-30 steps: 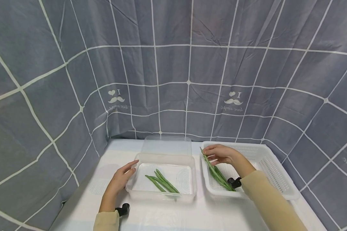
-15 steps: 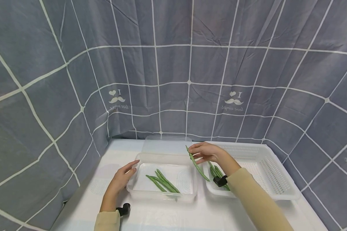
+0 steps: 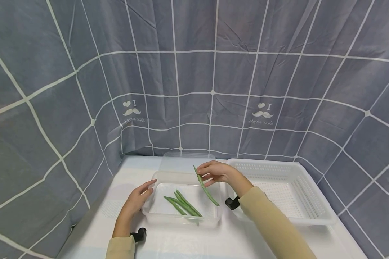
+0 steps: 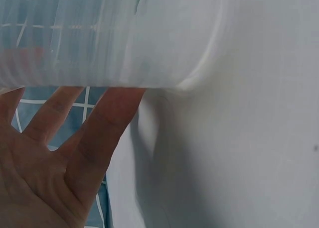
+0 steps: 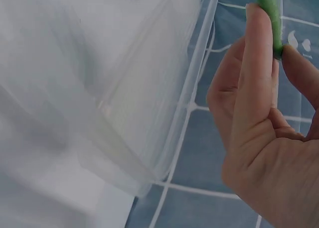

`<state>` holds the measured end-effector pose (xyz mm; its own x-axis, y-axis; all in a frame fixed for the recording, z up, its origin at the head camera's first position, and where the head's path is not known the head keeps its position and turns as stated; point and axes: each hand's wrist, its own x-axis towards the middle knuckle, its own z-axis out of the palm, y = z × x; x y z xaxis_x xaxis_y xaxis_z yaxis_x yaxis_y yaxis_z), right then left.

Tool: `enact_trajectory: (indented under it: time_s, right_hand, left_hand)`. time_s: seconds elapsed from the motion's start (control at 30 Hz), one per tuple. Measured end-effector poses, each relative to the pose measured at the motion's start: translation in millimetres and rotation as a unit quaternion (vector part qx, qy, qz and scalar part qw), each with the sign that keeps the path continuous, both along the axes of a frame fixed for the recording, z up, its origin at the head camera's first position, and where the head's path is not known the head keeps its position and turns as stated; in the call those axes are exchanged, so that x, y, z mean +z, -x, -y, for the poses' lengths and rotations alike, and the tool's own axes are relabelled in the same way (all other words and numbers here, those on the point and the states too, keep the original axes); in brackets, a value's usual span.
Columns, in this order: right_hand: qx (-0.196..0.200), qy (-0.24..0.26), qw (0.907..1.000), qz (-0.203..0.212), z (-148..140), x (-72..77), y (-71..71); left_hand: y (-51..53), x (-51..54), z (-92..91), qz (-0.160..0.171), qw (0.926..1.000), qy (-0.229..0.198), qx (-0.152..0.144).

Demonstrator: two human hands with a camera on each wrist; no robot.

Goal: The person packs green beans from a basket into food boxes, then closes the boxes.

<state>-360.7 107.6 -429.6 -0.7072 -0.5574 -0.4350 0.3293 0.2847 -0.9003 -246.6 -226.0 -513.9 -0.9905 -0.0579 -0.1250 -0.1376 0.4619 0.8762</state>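
Curtain [image 3: 194, 77], right hand [image 3: 215, 171] pinching bean [image 3: 204, 188], both tips only in head view

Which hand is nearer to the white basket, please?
Right: the right hand is just left of the white basket; the left hand is farther away, at the left side of the clear container.

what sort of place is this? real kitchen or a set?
Looks like a makeshift recording booth rather than a working kitchen: a grid-patterned curtain hangs behind and along both sides of the table, and a black camera sits at each wrist.
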Motion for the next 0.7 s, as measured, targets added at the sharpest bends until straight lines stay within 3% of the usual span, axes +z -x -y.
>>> enact_trajectory:
  time_s: [0.7]
  right_hand:
    - [0.039, -0.040, 0.9984, -0.005, 52.2, -27.1, -9.3]
  left_hand:
    - [-0.1, -2.6, 1.3, -0.006, 1.0000, -0.002, -0.001]
